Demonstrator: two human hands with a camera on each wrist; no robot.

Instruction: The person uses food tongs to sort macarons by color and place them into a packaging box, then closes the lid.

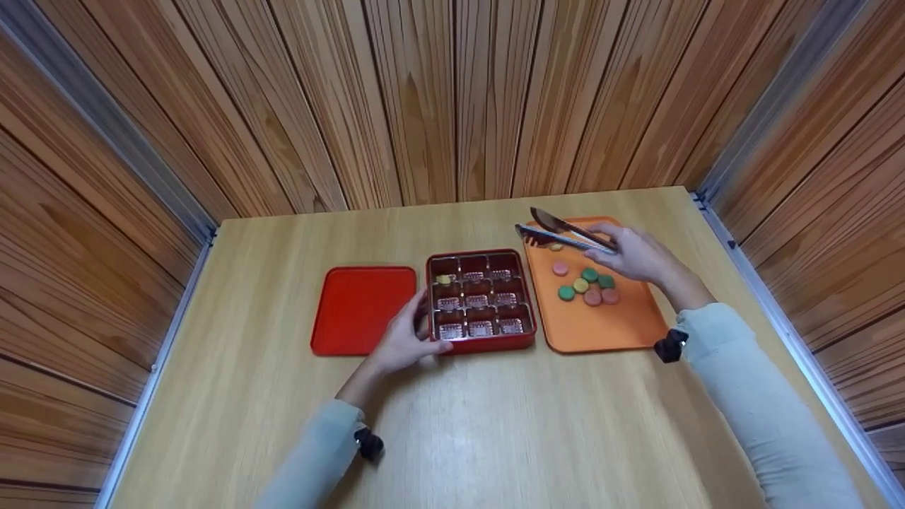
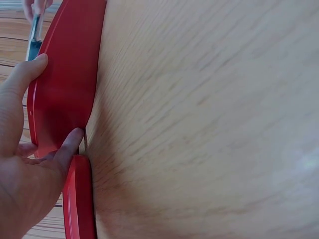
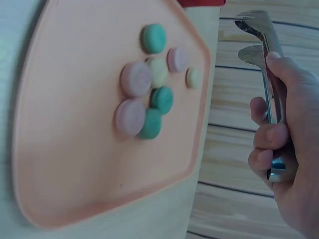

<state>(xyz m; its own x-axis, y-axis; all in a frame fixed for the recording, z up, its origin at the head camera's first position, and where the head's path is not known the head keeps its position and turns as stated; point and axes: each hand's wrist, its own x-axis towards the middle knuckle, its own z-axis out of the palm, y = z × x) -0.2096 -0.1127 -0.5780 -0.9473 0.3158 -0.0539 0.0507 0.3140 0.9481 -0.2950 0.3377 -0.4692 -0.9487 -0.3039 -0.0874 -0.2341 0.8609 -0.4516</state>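
My left hand (image 1: 406,336) holds the front left corner of a red box (image 1: 495,344), thumb on the front wall and fingers along the left side. The box has a divided insert, three rows of three; a yellow macaron (image 1: 444,279) sits in its back left compartment. My right hand (image 1: 636,256) grips metal tongs (image 3: 271,74) above the back of an orange tray (image 1: 601,332). The tongs' spoon and fork ends are spread apart with nothing between them. Below lie pink macarons (image 3: 136,79), green macarons (image 3: 154,38) and yellow macarons (image 3: 157,72), mostly clustered.
A flat red lid (image 1: 360,311) lies left of the box, close to my left hand. The orange tray stands just right of the box. Wood-panelled walls (image 1: 424,106) enclose the table (image 1: 495,424) at the back and sides.
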